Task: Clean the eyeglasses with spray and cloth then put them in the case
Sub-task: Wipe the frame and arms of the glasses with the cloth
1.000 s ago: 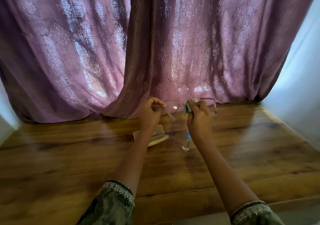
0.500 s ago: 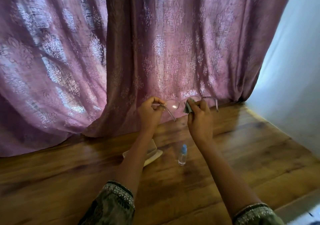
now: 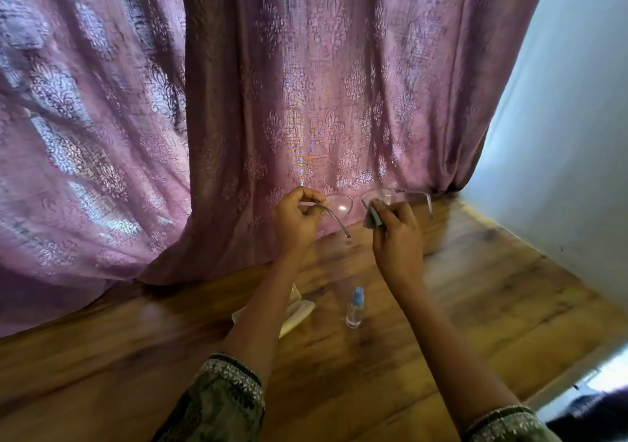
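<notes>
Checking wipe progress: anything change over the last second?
Only the view swung; the spray bottle, earlier half hidden behind the right wrist, shows fully. Unchanged: left hand pinches the eyeglasses, right hand holds the cloth at a lens, case lies open on the table.

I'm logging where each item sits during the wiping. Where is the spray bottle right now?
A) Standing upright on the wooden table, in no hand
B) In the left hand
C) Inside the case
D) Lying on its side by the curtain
A: the spray bottle stands upright on the wooden table between the forearms, while the left hand holds the eyeglasses and the right hand pinches the cloth.
</notes>
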`<state>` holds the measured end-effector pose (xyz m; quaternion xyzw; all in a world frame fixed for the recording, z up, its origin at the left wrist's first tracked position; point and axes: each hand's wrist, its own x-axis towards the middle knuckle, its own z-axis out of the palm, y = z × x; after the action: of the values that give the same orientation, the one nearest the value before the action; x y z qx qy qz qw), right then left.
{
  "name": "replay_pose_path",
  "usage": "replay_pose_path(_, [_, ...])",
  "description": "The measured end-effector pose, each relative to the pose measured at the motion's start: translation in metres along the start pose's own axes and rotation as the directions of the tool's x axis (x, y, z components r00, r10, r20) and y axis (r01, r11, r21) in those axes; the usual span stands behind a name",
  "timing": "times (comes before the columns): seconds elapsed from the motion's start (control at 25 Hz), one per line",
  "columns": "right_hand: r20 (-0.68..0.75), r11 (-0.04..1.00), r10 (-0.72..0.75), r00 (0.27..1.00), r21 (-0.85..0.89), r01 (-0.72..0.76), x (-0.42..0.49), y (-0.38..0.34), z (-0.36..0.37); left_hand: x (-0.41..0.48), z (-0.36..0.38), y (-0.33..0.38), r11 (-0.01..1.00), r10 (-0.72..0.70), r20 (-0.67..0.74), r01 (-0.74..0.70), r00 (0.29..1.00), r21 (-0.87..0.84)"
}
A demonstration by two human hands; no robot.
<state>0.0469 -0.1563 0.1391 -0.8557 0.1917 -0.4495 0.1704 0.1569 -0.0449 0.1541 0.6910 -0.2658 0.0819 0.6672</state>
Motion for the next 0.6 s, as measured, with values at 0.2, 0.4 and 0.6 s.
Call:
replay_pose_path(0.2, [-0.043,0.998,0.025,0.999,-0.049,-0.027,0.016,-0.003,0.002,0.004,0.004,-0.003,0.999,-0.026,0.041,0.027,0.999,-0.036])
replay_pose_path(0.4, [-0.037,0.999,0.031,0.999,-0.023,-0.032,0.005,0.012,-0.004,0.001,0.014,-0.003,0.998,-0.045,0.058,0.047,0.997,-0.041])
replay_pose_path(0.6, [-0.015,0.999,0.036,0.999,-0.041,-0.037,0.016,0.021,-0.010,-0.003,0.033,0.008,0.994,-0.068,0.076,0.074,0.995,-0.077])
